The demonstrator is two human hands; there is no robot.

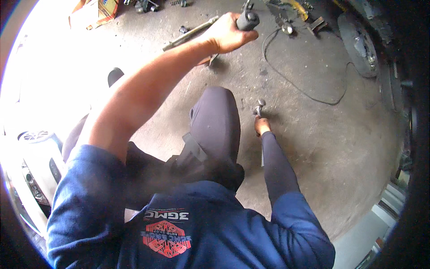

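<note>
1. The grey concrete floor (322,148) fills most of the view, stained and scuffed, washed out by glare at the left.
2. A navy shirt (215,224) with a red-and-white print covers the person's torso, along the lower edge.
3. Dark grey trousers (217,116) show below it, one knee jutting forward at the centre.
4. A flat, dark, rounded piece (358,45) lies at the upper right.
5. A thin dark cable (309,95) loops across the floor between that piece and the left hand's area.
6. A yellow-orange box (101,12) sits at the upper left, partly cut off.
7. A long metal rod (190,33) lies on the floor, partly behind the left forearm.
8. A hammer (259,110) is in the right hand, low beside the knee, its metal head beyond the fist.
9. The left hand (228,33) reaches far forward, wrapped around a dark cylinder (247,20), whose round end faces up.
10. The right hand (262,126) is curled tight about the hammer's handle, near the head.
</note>
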